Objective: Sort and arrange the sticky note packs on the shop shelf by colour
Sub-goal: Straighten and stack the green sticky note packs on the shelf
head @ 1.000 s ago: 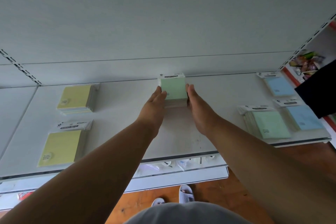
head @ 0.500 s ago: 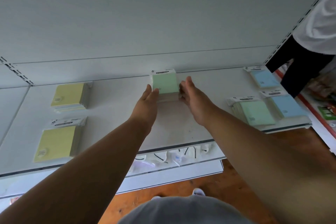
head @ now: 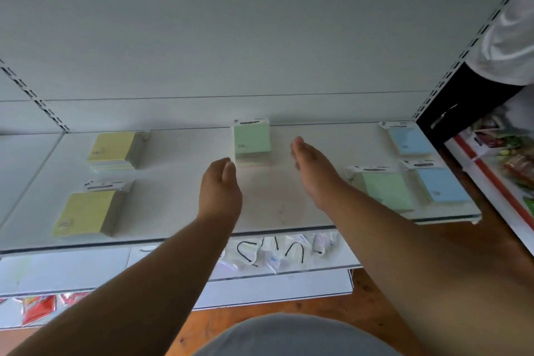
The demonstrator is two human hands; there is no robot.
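— Fingers first: what are they doing?
— Both hands hold nothing. The left hand [head: 221, 185] hovers over the shelf [head: 179, 182] with its fingers loosely curled, just short of the near left corner of the back green stack [head: 252, 140]; whether a fingertip brushes it I cannot tell. The right hand [head: 310, 170] has its fingers straight and together, clearly apart from that stack, on its right.
— And that stack?
— It lies at the middle of the shelf against the back panel, header card at the far end.
— The other packs?
— A second green stack [head: 385, 191] lies near the front edge, partly hidden behind the right forearm. Two blue stacks [head: 410, 140] [head: 442, 186] lie at the right end, one behind the other. Two yellow stacks [head: 114, 149] [head: 86, 215] lie at the left, likewise front and back.
— Anyone else?
— A person in a white top [head: 508, 37] stands at the upper right.
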